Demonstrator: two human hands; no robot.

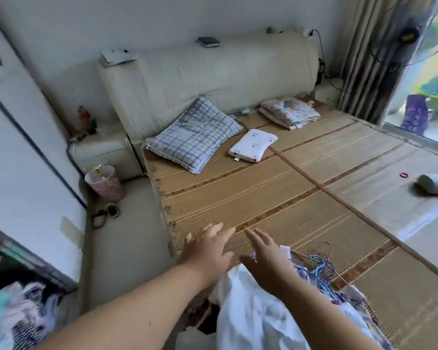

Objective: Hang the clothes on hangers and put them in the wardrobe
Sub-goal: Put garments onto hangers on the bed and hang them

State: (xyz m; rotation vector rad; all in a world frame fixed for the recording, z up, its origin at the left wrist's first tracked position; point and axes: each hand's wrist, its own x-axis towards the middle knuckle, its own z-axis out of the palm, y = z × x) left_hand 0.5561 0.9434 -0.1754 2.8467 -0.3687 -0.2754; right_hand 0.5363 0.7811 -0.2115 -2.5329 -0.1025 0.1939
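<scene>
A pile of clothes, mostly a white garment (pixel 250 314), lies on the near corner of the bed's bamboo mat (pixel 276 193). A tangle of thin wire hangers (pixel 319 269), blue and purple, lies just right of it. Both my hands reach forward over the pile with fingers straight and spread, holding nothing. My left hand (pixel 208 251) hovers above the mat's left edge. My right hand (pixel 266 256) is over the top of the white garment, close beside the hangers. The white wardrobe (pixel 23 137) stands along the left wall, and hanging clothes (pixel 23 317) show in its open part at bottom left.
A checked pillow (pixel 195 135), a small white pillow (pixel 253 145) and a folded floral blanket (pixel 288 112) lie near the headboard. A pink bin (pixel 104 183) and sandals (pixel 106 213) sit on the floor between bed and wardrobe. A fan (pixel 410 34) stands by the window.
</scene>
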